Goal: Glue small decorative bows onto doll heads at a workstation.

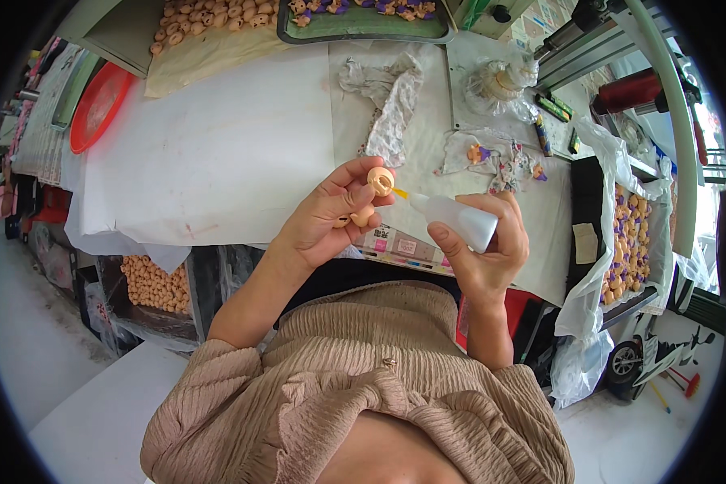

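Far left: red round tray (pixel 97 105) leaning at the table's edge, w/ a bin of small tan doll heads (pixel 155 284) below, under the table. White table cover (pixel 218 153) takes up most of the middle. At the top, a pile of more tan heads (pixel 210 18) on a beige sheet, next to a dark tray (pixel 363 28) w/ finished purple-and-tan figures.

Left hand (pixel 327 219) is raised over the table's near edge, fingers curled, pinching a small tan doll head (pixel 381 181) betw. thumb and fingertips. A second small tan piece (pixel 361 216) sits lower in the same hand against the palm; prob. a body part, too small to say for sure.

Just right of it, a white squeeze bottle (pixel 460 219) w/ a yellow nozzle; the nozzle tip meets the doll head. Right hand (pixel 488 250) is wrapped around the bottle, thumb pressed on its side, fingers closed behind.

Behind the hands: crumpled grey-white rag (pixel 391 105) on the table, then clear plastic w/ a few purple-and-tan figures (pixel 500 161) on it, and a crinkled clear bag (pixel 500 85) further back.

Far right: black tray of tan heads (pixel 625 250) lined w/ white plastic, beside a metal frame w/ a red roller (pixel 633 90).
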`<act>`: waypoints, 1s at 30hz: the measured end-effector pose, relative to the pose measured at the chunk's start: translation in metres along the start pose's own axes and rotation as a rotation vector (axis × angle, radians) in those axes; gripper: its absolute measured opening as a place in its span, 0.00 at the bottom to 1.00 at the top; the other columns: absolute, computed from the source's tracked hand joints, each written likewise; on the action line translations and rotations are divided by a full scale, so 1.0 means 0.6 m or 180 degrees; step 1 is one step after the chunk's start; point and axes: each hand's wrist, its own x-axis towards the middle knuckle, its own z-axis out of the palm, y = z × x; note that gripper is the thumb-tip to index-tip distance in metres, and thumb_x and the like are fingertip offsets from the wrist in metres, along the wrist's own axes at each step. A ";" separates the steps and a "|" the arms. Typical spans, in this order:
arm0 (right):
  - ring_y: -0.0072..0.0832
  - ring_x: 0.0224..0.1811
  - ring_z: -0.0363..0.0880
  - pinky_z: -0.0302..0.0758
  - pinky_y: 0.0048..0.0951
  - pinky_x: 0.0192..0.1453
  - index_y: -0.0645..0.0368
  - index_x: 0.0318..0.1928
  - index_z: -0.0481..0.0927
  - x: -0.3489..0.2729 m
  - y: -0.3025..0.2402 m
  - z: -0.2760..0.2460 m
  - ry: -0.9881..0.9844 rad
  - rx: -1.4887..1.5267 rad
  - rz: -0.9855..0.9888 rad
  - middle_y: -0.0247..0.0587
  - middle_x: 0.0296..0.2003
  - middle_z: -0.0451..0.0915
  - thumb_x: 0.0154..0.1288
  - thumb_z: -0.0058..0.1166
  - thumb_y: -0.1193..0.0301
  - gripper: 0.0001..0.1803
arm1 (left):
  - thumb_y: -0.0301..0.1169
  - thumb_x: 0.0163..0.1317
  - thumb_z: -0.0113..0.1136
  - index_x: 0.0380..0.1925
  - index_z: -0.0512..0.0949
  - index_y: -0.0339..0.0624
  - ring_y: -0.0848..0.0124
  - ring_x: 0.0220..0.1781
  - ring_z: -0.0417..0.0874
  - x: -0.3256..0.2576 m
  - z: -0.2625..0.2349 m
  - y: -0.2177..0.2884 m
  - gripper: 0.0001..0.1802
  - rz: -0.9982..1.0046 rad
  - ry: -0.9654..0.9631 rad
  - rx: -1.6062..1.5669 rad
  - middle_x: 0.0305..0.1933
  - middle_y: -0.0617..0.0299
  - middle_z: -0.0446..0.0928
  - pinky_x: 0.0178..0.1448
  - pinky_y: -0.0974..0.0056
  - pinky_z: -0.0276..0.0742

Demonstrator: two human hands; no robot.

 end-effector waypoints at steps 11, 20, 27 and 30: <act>0.24 0.29 0.71 0.66 0.25 0.31 0.62 0.36 0.80 -0.001 0.003 -0.003 0.0038 0.0015 0.0018 0.35 0.28 0.75 0.44 0.76 0.69 0.20 | 0.28 0.66 0.59 0.61 0.69 0.49 0.68 0.55 0.79 0.002 -0.001 -0.002 0.23 0.0008 -0.0021 0.0038 0.62 0.59 0.70 0.48 0.68 0.84; 0.25 0.29 0.71 0.66 0.25 0.31 0.62 0.36 0.80 0.001 0.008 -0.005 -0.0033 0.0010 -0.0107 0.35 0.28 0.74 0.44 0.76 0.68 0.20 | 0.27 0.66 0.58 0.61 0.70 0.49 0.67 0.55 0.79 0.003 0.000 -0.002 0.23 0.0007 -0.0024 0.0029 0.62 0.59 0.70 0.49 0.67 0.84; 0.25 0.28 0.72 0.67 0.25 0.31 0.62 0.35 0.80 -0.004 0.007 -0.012 -0.0027 0.0003 -0.0017 0.36 0.28 0.75 0.44 0.76 0.68 0.20 | 0.27 0.66 0.58 0.61 0.70 0.49 0.67 0.55 0.79 0.003 -0.002 -0.004 0.23 -0.0011 -0.0008 -0.0019 0.63 0.59 0.70 0.48 0.67 0.84; 0.25 0.28 0.73 0.67 0.25 0.31 0.62 0.35 0.80 -0.006 0.007 -0.015 -0.0028 -0.0032 -0.0016 0.36 0.28 0.76 0.44 0.76 0.68 0.20 | 0.27 0.66 0.57 0.61 0.70 0.49 0.68 0.55 0.78 0.003 0.001 -0.003 0.23 -0.0031 0.0014 -0.0020 0.63 0.59 0.70 0.49 0.67 0.84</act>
